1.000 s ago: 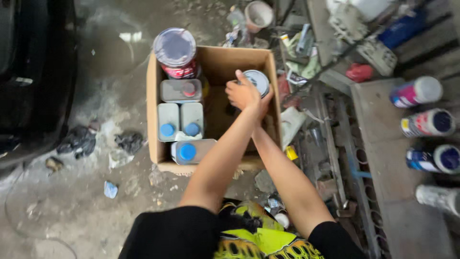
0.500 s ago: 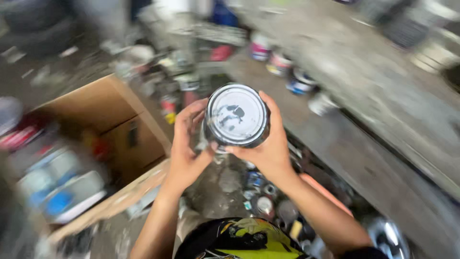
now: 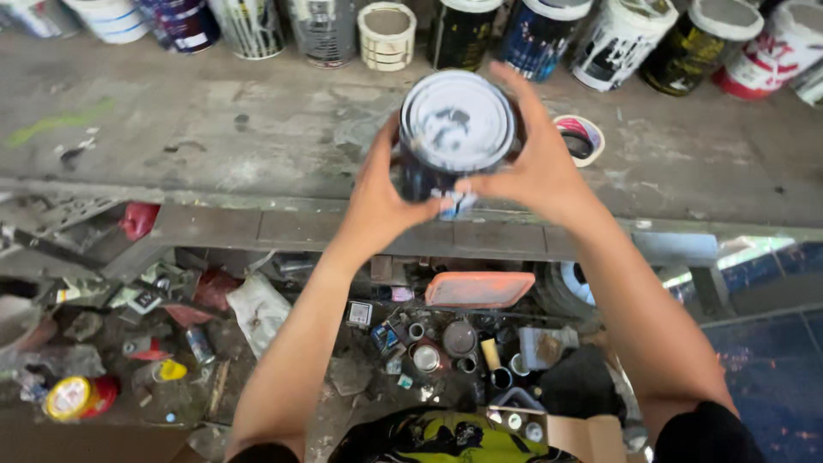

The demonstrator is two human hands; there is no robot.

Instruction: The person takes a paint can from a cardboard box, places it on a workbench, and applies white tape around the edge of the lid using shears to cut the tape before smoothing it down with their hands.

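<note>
Dusty concrete shelf (image 3: 214,137), cans lined at back. Both hands, left hand (image 3: 381,201) and right hand (image 3: 536,171), clamped round paint can (image 3: 454,129), held above shelf edge. Likely heavy, rigid, slick-sided; best gripped low on walls.

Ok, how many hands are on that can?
2: the left hand grips the can on its left, the right hand on its right.

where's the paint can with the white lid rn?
Head view, top centre: the paint can is held between the left hand and right hand, above the grey shelf, near a small pink-rimmed tub.
</note>
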